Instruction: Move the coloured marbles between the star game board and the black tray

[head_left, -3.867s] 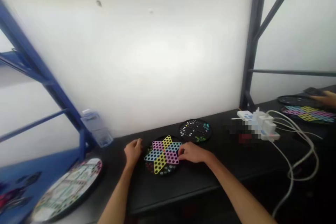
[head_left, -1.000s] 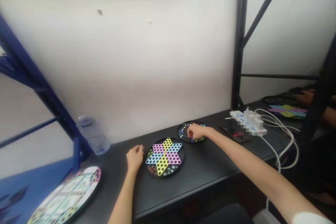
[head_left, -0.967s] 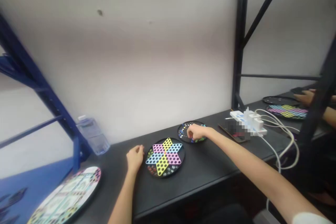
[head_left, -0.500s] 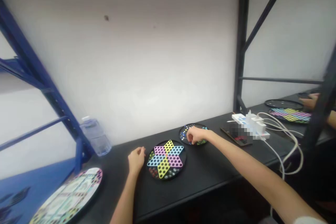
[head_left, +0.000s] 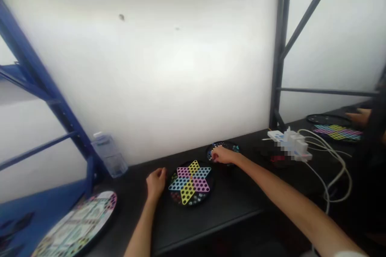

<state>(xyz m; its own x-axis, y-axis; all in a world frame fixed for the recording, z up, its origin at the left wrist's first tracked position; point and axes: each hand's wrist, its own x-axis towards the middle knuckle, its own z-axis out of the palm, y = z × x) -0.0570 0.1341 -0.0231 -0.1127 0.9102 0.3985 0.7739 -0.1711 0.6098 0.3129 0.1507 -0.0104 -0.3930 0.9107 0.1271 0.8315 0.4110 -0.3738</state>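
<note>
My right hand (head_left: 222,155) rests curled over a small round black tray (head_left: 227,145) of coloured marbles, its fingertips among them; whether it holds one is hidden. To its left lies a round black board (head_left: 190,193) under a star-shaped overlay (head_left: 190,182) in pink, yellow and blue, with marbles showing around the points. My left hand (head_left: 156,184) sits loosely curled on the dark table (head_left: 211,225), just left of that board, with nothing visible in it.
A plastic water bottle (head_left: 109,155) stands by the blue shelf frame (head_left: 45,84). A round printed board (head_left: 81,225) lies lower left. A power strip with chargers (head_left: 289,141) and white cables sits right. Farther right, a co-worker's hand (head_left: 360,117) is near another coloured board (head_left: 337,132).
My right hand has stayed at the small tray, shifting slightly left over it. My left hand stays beside the star board. The view has shifted slightly.
</note>
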